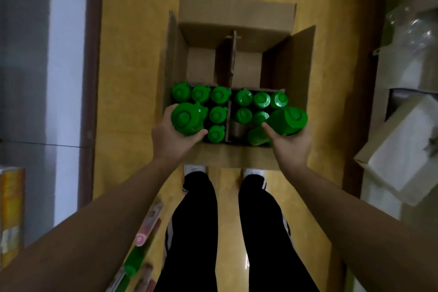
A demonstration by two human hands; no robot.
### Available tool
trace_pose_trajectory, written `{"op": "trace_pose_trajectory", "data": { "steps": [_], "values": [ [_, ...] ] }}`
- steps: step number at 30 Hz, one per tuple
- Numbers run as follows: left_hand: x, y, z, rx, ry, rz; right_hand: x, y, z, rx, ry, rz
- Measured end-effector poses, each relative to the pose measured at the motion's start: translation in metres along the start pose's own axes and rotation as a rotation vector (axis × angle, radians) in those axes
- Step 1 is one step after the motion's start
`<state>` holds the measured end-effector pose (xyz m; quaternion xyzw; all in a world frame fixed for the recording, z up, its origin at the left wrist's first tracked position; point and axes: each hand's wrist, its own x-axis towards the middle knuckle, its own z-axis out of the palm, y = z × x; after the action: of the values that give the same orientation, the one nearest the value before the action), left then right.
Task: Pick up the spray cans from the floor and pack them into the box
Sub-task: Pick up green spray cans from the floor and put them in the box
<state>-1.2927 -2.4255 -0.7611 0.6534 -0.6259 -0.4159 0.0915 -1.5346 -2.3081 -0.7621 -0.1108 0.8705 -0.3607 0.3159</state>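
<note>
At the bottom of the view, two legs in black trousers (192, 232) and white shoes (194, 169) are seen on the yellow floor (132, 54). Loose cans (132, 265) with green and pink caps are left lying on the floor beside the left leg. Just beyond the shoes, an open cardboard box (237, 156) is set on the floor. The left hand (170, 140) is curled round a green-capped can (186, 118), which is held upright over the box's near left corner. The right hand (291, 147) is wrapped round a second can (288, 119), which is held tilted, cap to the right, over the near right corner. Packed cans (220, 95) are stood upright in rows in the near half of the box. The box is split left and right by a cardboard divider (234, 54). In the far half, the cardboard bottom is seen on both sides of that divider. Further right, white cartons (403, 149) and clear plastic wrap (412, 28) are piled at the edge of the view.
</note>
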Motion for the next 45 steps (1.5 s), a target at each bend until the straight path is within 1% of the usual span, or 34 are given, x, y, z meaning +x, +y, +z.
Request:
{"op": "trace_pose_trajectory", "data": {
  "steps": [3,6,10,12,15,20,22,26,29,32,35,39,45],
  "values": [
    [0.008,-0.02,0.019,-0.002,-0.017,-0.005,0.006,0.021,0.016,0.011,0.001,0.023],
    [0.01,-0.037,0.036,0.005,-0.037,0.008,0.004,0.045,0.023,-0.039,-0.001,0.042],
    [0.016,-0.059,0.057,0.039,-0.149,0.04,0.006,0.076,0.031,-0.071,-0.004,0.053],
    [0.02,-0.072,0.067,0.044,-0.196,0.027,0.012,0.087,0.035,-0.105,0.0,0.073],
    [0.024,-0.095,0.081,0.047,-0.207,-0.011,0.019,0.101,0.042,-0.152,-0.003,0.099],
    [0.037,-0.123,0.105,0.089,-0.169,-0.149,0.018,0.121,0.056,-0.267,-0.039,-0.006],
    [0.044,-0.13,0.113,0.137,-0.157,-0.169,0.016,0.128,0.064,-0.353,-0.037,-0.046],
    [0.049,-0.138,0.12,0.153,-0.166,-0.205,0.023,0.136,0.073,-0.468,0.019,-0.053],
    [0.049,-0.139,0.121,0.153,-0.163,-0.219,0.031,0.141,0.075,-0.601,-0.035,-0.049],
    [0.051,-0.139,0.12,0.157,-0.163,-0.213,0.034,0.14,0.076,-0.684,-0.056,-0.089],
    [0.054,-0.135,0.122,0.182,-0.162,-0.199,0.035,0.136,0.079,-0.703,-0.063,-0.077],
    [0.052,-0.123,0.124,0.122,-0.177,-0.197,0.034,0.131,0.082,-0.681,-0.058,-0.056],
    [0.05,-0.121,0.117,0.097,-0.212,-0.11,0.03,0.132,0.081,-0.646,-0.032,-0.068]
  ]
}}
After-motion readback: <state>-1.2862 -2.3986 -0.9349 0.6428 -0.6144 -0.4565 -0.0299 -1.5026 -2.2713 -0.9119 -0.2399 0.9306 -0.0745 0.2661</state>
